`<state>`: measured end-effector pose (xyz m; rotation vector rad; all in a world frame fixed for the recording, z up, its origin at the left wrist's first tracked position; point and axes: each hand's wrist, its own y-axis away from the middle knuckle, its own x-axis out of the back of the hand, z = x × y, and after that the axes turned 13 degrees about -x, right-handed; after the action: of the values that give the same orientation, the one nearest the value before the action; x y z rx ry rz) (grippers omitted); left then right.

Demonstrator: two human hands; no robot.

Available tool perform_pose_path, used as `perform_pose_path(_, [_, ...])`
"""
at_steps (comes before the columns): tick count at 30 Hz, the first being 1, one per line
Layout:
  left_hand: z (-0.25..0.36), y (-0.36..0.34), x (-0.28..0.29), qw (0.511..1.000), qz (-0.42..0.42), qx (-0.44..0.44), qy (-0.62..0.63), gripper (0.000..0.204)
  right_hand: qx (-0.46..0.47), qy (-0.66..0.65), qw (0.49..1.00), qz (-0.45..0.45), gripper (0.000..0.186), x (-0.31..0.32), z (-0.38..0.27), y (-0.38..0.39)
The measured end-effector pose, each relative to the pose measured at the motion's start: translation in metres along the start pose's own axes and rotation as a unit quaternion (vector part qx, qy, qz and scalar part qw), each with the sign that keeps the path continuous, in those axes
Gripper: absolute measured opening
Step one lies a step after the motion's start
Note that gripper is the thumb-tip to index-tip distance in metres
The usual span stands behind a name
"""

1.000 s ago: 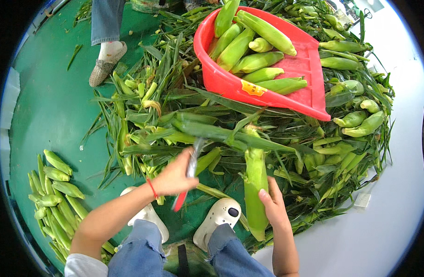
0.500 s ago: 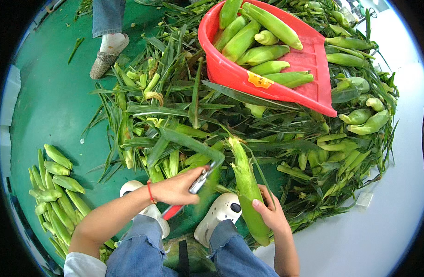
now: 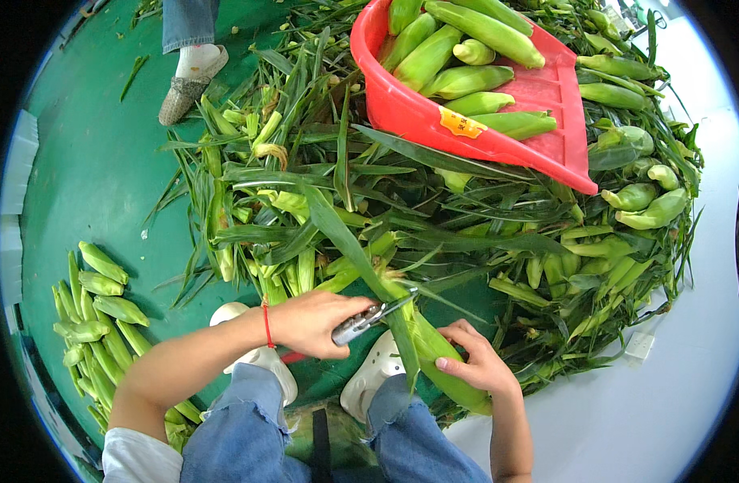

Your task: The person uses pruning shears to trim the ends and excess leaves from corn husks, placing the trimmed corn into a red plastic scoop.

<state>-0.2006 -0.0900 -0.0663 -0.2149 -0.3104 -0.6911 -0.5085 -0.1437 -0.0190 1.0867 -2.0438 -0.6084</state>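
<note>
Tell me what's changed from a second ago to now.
The right hand drew the corn ear in toward the knees. The left hand swung the cutter from hanging down to meet the ear's upper end. Both grips stayed as they were. The red tray and the trimmed ears stayed put.

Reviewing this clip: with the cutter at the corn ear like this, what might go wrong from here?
1. The blades of the cutter in the left hand sit close to the right hand holding the corn ear, so its fingers could get nicked.
2. Loose husk leaves cover the floor around the white shoes; footing may slip.
</note>
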Motion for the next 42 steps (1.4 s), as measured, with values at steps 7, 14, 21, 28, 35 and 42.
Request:
perform_pose_path(7, [-0.039,0.026,-0.016,0.952,0.070,0.237,0.178,0.070,-0.127,-0.609,0.782,0.025,0.078,-0.009,0.049,-0.001])
perform_pose_path(14, [0.012,-0.040,-0.064,0.936,0.069,0.089,0.332,0.090,-0.049,-0.564,0.824,-0.005,0.091,-0.027,0.036,-0.023])
perform_pose_path(21, [0.014,-0.079,-0.018,0.975,0.215,0.050,-0.019,0.066,-0.041,-0.577,0.816,0.016,0.086,-0.020,-0.002,-0.022])
perform_pose_path(28, [-0.016,-0.067,-0.004,0.893,0.350,0.179,0.221,0.060,-0.041,-0.534,0.842,-0.066,0.073,-0.018,0.002,-0.020])
perform_pose_path(35, [0.003,-0.023,-0.002,0.931,0.217,0.053,0.288,0.079,-0.024,-0.428,0.903,0.030,0.073,-0.028,0.019,-0.006])
perform_pose_path(42, [0.028,0.010,-0.022,0.973,0.002,0.084,0.217,0.092,-0.034,-0.465,0.884,0.037,0.074,-0.029,0.009,-0.003])
